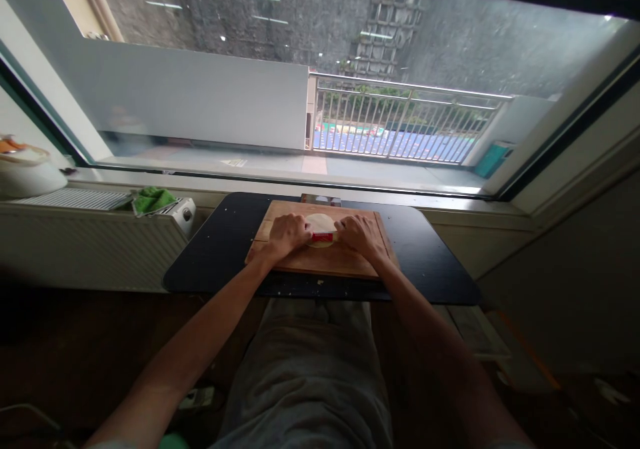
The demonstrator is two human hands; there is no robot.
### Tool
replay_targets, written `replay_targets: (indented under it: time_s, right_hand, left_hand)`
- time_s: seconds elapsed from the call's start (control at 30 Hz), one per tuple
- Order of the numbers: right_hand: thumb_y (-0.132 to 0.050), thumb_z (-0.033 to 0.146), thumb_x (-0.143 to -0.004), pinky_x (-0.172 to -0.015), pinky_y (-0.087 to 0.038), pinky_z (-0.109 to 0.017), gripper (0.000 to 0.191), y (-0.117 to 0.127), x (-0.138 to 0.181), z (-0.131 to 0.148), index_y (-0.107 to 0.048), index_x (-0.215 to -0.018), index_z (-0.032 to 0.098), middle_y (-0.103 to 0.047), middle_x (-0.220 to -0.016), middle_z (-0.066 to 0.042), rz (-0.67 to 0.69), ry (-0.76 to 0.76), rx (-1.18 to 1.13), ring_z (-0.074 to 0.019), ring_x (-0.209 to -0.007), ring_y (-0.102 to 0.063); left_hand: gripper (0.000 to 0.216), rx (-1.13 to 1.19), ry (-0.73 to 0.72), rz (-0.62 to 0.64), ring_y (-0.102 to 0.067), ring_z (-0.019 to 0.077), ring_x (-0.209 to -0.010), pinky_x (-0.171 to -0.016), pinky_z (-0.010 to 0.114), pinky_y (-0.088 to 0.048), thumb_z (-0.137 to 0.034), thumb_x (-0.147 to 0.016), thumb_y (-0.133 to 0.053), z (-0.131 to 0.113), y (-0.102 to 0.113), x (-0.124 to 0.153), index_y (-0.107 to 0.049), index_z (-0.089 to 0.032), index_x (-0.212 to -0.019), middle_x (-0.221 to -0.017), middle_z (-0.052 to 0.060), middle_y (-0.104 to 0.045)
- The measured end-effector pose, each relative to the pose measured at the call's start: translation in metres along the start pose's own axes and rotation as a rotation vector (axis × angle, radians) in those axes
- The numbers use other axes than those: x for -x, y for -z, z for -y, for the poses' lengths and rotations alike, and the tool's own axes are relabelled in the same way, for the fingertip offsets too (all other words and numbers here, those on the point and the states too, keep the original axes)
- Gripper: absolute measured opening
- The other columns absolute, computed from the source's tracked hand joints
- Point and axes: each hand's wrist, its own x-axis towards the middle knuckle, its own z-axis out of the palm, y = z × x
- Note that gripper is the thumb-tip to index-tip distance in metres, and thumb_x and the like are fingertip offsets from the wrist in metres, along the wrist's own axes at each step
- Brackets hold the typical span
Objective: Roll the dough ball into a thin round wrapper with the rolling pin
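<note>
A round, flat, pale sheet of dough [321, 222] lies on a wooden cutting board [310, 261]. Across it runs a rolling pin [323, 236], of which only the middle with a red label shows between my hands. My left hand [291, 232] is closed over its left end, and my right hand [354, 231] grips the right end. Fingers and palms hide both ends of the pin. Below and above it, the dough's rim can be seen against the board.
The board rests on a black table [213, 249] with light crumbs along its front edge. A small box [321, 200] stands behind the board. On the left, a green cloth [153, 200] lies on a white radiator [100, 242], with a white container [27, 172] farther left. A large window fills the back.
</note>
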Motion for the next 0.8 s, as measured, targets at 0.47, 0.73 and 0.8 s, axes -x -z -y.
replay_targets:
  time_s: [0.47, 0.73, 0.8]
  right_hand:
    - [-0.046, 0.039, -0.109, -0.085, -0.047, -0.031, 0.047, 0.001, 0.01, 0.005, -0.084, -0.103, 0.012, -0.082, -0.107, -0.022, 0.028, -0.015, 0.019, -0.0271, -0.095, -0.075]
    - [-0.047, 0.039, -0.107, -0.069, -0.04, -0.028, 0.047, -0.008, -0.028, -0.001, -0.084, -0.093, 0.013, -0.081, -0.094, -0.02, 0.041, -0.068, -0.078, -0.0237, -0.081, -0.073]
    - [-0.048, 0.039, -0.105, -0.066, -0.037, -0.029, 0.047, -0.01, -0.034, -0.003, -0.084, -0.091, 0.012, -0.081, -0.09, -0.019, 0.045, -0.073, -0.099, -0.0231, -0.078, -0.072]
  left_hand:
    - [0.054, -0.027, -0.006, 0.02, -0.078, 0.0341, -0.1, -0.091, 0.04, -0.057, -0.042, -0.1, -0.044, 0.001, 0.003, 0.016, -0.086, -0.01, -0.108, -0.105, 0.023, -0.081]
    - [0.052, -0.024, 0.016, 0.019, -0.078, 0.0342, -0.105, -0.094, 0.038, -0.057, -0.043, -0.1, -0.048, 0.005, 0.002, -0.009, -0.085, -0.009, -0.113, -0.107, 0.024, -0.081]
    - [0.051, -0.017, 0.011, 0.043, -0.078, 0.0342, -0.107, -0.094, 0.037, -0.057, -0.044, -0.098, -0.051, 0.006, 0.002, -0.015, -0.084, -0.009, -0.115, -0.11, 0.024, -0.081]
